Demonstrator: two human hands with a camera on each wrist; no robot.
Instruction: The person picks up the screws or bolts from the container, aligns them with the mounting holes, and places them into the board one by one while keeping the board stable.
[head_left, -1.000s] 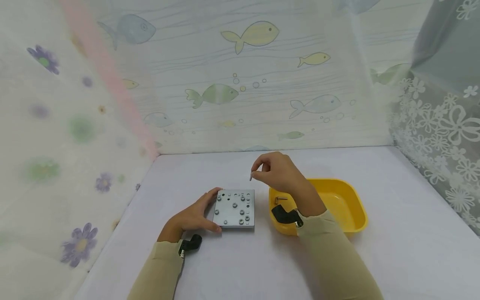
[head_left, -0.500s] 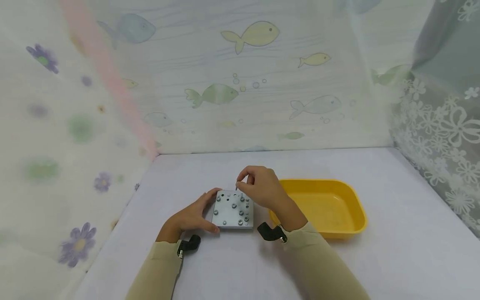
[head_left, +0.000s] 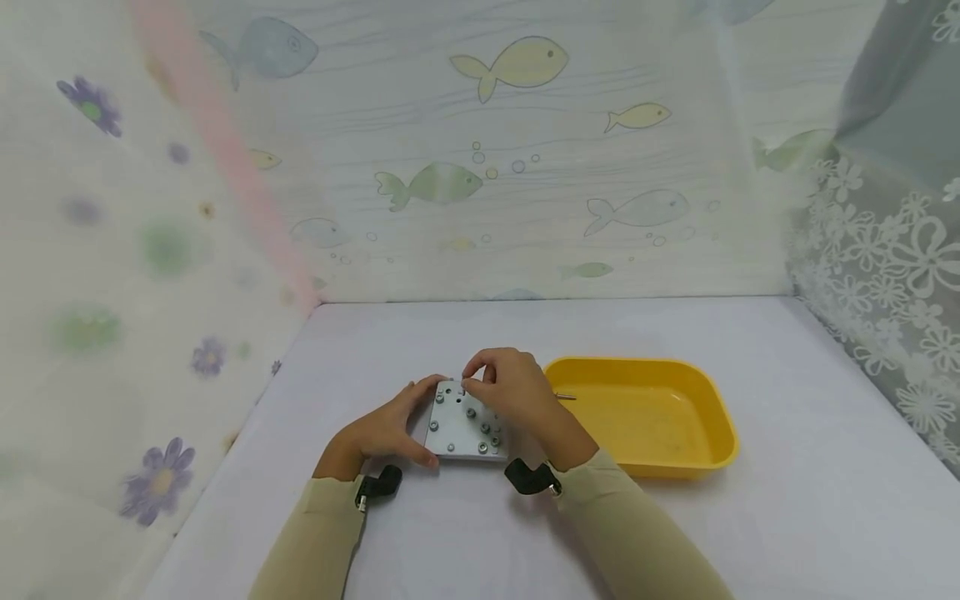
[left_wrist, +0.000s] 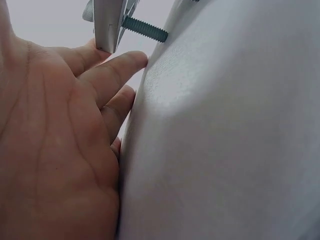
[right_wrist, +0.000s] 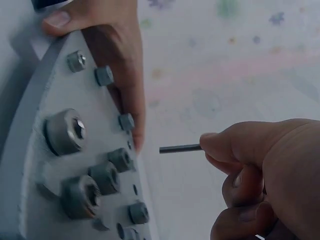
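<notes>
A square, light-grey metal plate [head_left: 457, 429] lies in front of me, studded with socket-head screws [right_wrist: 67, 131] and pierced by small holes. My left hand [head_left: 381, 432] grips it along its left side, thumb at the near corner and fingers at the far edge. Beneath the plate, a dark threaded screw end [left_wrist: 145, 28] sticks out, seen in the left wrist view. Between thumb and forefinger, my right hand [head_left: 515, 387] pinches a slim, smooth metal pin [right_wrist: 180, 148]. In the right wrist view, the pin's free end points at the plate's face with a gap between.
Right of the plate stands a shallow yellow tray [head_left: 645, 471], partly behind my right forearm. A screw [head_left: 566, 397] shows inside it by the left wall. White cloth covers the table [head_left: 795, 533], and patterned curtains [head_left: 525, 233] enclose the back and sides.
Carrying the pin, my right hand has moved left from beside the tray and come down over the plate's far part. My left hand keeps its hold on the plate.
</notes>
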